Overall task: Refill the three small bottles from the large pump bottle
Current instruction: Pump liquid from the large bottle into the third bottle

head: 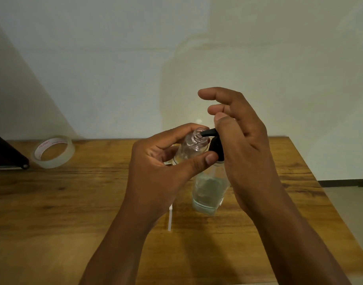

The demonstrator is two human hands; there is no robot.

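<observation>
My left hand (156,161) grips a small clear bottle (191,146), uncapped and tilted, its open neck held against the black spout of the large pump bottle (209,190). That large clear bottle stands on the wooden table (73,202) and is partly filled with clear liquid. My right hand (242,140) is over the black pump head (214,144), thumb pressing on its top, the other fingers raised and loosely spread. The other small bottles are hidden from view.
A roll of clear tape (53,151) lies at the table's back left, next to a dark flat object (5,155) at the left edge. A thin white strip (169,220) lies on the table below my left hand. The wall stands close behind.
</observation>
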